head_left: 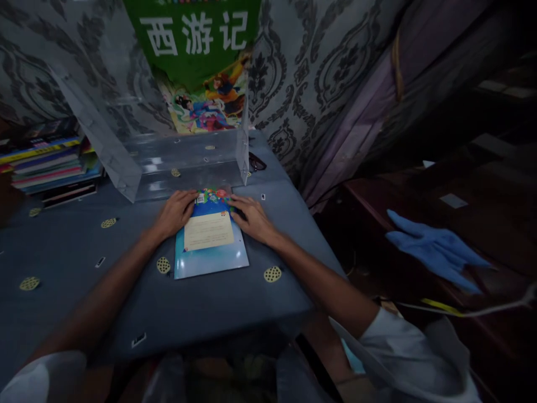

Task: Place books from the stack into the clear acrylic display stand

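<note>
A thin blue book (212, 258) lies flat on the cloth-covered table, with a cream text panel and a colourful picture band along its far end. My left hand (176, 211) rests over its far left edge, fingers stretched out and palm down. On the opposite side, my right hand (251, 217) lies with its fingers extended onto the far right edge. Both hands touch the book without visibly wrapping round it. Just beyond them stands a clear plastic rack (113, 151) with upright side panels.
A stack of books (52, 162) sits at the left, and dark glasses (257, 162) lie behind the rack's right panel. A green picture book (195, 73) stands against the patterned wall. Blue gloves (432, 246) lie on a dark surface to the right, beyond the table edge.
</note>
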A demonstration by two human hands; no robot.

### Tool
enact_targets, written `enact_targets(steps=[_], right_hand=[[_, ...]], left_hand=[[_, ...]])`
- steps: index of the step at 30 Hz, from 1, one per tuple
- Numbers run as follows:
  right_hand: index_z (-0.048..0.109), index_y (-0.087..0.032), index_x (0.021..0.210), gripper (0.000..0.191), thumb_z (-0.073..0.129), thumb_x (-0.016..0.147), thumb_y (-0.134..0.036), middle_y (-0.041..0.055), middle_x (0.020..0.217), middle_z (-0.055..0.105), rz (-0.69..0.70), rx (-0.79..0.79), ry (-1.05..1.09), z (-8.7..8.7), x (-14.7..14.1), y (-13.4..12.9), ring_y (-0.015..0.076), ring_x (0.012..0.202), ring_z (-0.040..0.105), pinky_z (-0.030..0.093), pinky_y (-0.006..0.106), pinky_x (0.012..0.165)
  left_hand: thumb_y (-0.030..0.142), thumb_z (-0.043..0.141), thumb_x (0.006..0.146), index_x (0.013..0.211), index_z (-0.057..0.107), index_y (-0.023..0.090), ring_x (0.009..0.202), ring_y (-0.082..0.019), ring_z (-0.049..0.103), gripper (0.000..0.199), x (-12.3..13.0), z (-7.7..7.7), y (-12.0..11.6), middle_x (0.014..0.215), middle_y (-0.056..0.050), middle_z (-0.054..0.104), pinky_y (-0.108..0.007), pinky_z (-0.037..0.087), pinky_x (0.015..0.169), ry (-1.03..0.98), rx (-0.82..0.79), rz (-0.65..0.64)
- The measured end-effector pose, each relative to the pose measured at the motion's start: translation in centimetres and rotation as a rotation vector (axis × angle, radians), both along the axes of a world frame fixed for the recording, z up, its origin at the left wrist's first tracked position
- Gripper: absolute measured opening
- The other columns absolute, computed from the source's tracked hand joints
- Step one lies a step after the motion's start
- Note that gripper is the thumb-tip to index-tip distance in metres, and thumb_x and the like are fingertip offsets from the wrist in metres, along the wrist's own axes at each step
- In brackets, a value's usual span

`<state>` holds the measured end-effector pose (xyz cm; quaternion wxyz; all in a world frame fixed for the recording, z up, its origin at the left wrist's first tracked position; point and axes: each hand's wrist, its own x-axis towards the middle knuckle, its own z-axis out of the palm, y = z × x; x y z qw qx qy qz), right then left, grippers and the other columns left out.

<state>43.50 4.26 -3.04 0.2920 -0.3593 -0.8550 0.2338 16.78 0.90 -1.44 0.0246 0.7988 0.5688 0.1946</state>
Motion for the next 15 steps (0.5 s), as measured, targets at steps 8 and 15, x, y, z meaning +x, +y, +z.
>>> enact_targets(steps=[8, 15], right_hand=[[0.053, -0.019, 0.142, 0.048, 0.041, 0.096, -0.018, 0.0084, 0.135, 0.065, 0.055, -0.008, 0.072, -0.3, 0.4, 1.0, 0.025, 0.121, 0.06, 0.045, 0.048, 0.107], [0.051, -0.02, 0.143, 0.048, 0.034, 0.098, -0.019, 0.0085, 0.138, 0.063, 0.082, 0.02, 0.108, -1.3, 0.5, 1.6, 0.0239, 0.124, 0.057, 0.045, 0.049, 0.109]], left_hand=[[0.041, 0.031, 0.104, 0.15, 0.043, 0.016, 0.148, -0.026, 0.033, 0.054, 3.7, -0.6, -0.7, 0.157, -0.011, 0.043, -0.049, 0.025, 0.122, 0.138, -0.087, -0.217], [0.041, 0.028, 0.106, 0.151, 0.042, 0.014, 0.15, -0.025, 0.031, 0.055, 6.8, 0.8, -2.3, 0.158, -0.013, 0.041, -0.05, 0.023, 0.123, 0.188, -0.123, -0.35]])
